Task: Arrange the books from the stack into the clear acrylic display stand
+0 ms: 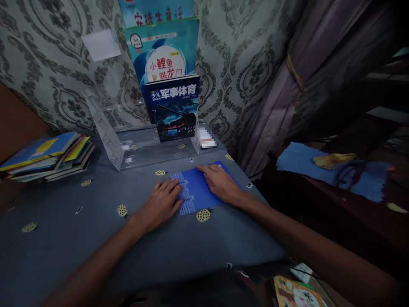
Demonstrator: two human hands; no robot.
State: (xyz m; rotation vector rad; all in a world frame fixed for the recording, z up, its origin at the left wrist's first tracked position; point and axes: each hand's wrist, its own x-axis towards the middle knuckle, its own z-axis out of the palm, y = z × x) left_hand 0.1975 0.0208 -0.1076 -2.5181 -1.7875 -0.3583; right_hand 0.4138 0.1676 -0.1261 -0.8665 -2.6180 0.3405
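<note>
A blue printed sheet or thin booklet point(201, 192) lies flat on the dark patterned tablecloth, with small white text along its left side. My left hand point(162, 199) rests at its left edge, fingers stretched out and partly over the text. On its upper right part my right hand point(220, 182) lies flat, covering some of the surface. Neither hand grips anything. Just beyond stands a clear plastic book rack point(159, 154). At its right end a dark blue book point(175, 113) with a tank picture leans in front of a teal book point(162, 47).
A stack of books point(47, 153) sits on the tablecloth point(79, 247) at the left. Behind the rack is a patterned wall covering point(243, 64) and a tied curtain point(271, 98). At right, a blue cloth point(300, 164) lies on a dark surface; an orange book point(297, 294) is low at front right.
</note>
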